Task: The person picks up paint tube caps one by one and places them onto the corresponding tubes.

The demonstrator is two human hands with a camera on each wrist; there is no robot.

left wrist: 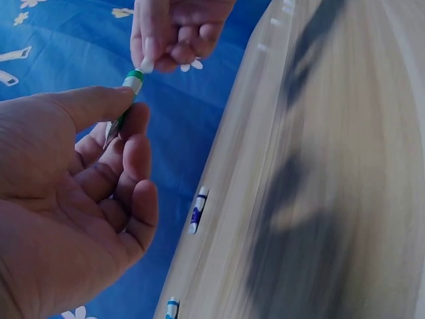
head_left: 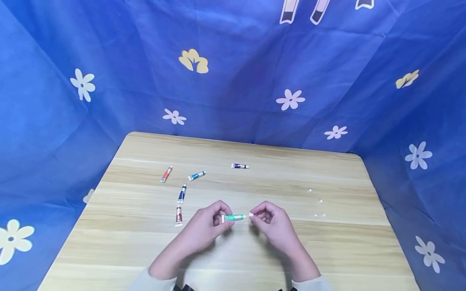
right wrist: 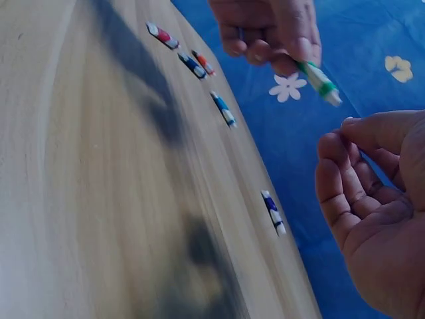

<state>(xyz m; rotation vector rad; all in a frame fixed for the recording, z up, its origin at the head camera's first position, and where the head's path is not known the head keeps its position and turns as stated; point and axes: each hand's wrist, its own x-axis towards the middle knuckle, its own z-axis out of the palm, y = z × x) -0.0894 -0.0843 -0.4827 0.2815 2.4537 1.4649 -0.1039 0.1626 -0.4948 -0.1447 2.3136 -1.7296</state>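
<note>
My left hand pinches a small green paint tube between thumb and fingers, its nozzle pointing right. Facing it, my right hand holds a tiny white cap at its thumb and fingertips. A narrow gap separates cap and nozzle in the head view, and the right wrist view also shows the tube apart from the right fingertips. Both hands are above the table. In the left wrist view, the tube's nozzle overlaps the right fingers, so the gap cannot be seen there.
On the wooden table lie a red tube, a light blue tube, a dark blue tube, a dark red tube and a purple tube. Several small white caps lie at the right. Blue cloth hangs behind.
</note>
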